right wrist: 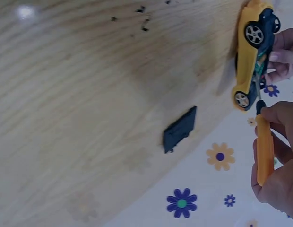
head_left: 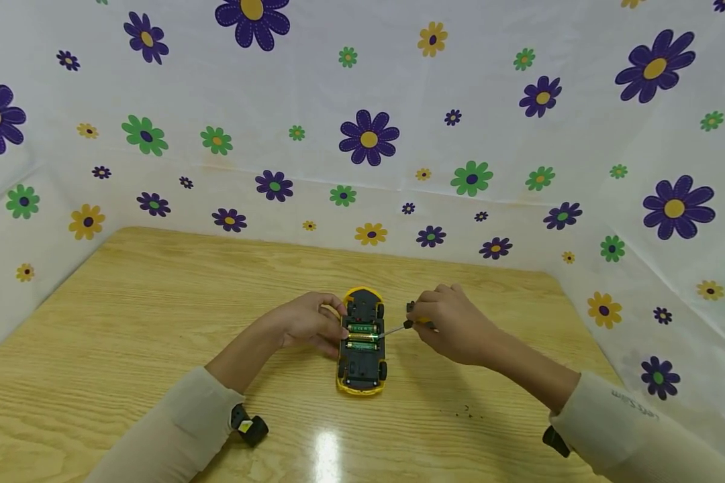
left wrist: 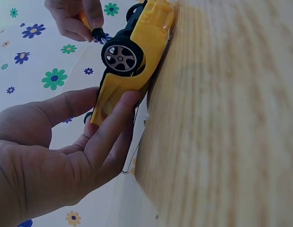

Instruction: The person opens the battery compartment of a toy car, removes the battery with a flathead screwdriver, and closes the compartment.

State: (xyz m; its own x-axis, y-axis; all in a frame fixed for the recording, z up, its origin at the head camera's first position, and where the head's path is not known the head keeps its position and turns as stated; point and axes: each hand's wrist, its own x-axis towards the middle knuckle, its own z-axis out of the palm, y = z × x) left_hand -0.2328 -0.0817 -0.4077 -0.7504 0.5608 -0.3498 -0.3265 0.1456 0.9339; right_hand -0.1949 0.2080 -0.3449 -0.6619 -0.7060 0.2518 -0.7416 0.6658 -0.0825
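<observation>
A yellow toy car lies upside down on the table, its black underside up. Three green batteries sit side by side in its open compartment. My left hand holds the car's left side; in the left wrist view the thumb is at the underside edge and the fingers lie along the yellow body. In my right hand I grip a screwdriver by its orange handle. Its metal shaft reaches the right end of the middle battery; whether the tip touches it I cannot tell.
A black battery cover lies on the wooden table, mostly behind the right hand in the head view. Several tiny dark screws are scattered nearer the front, right of the car. A flower-printed cloth hangs around the table's back and sides.
</observation>
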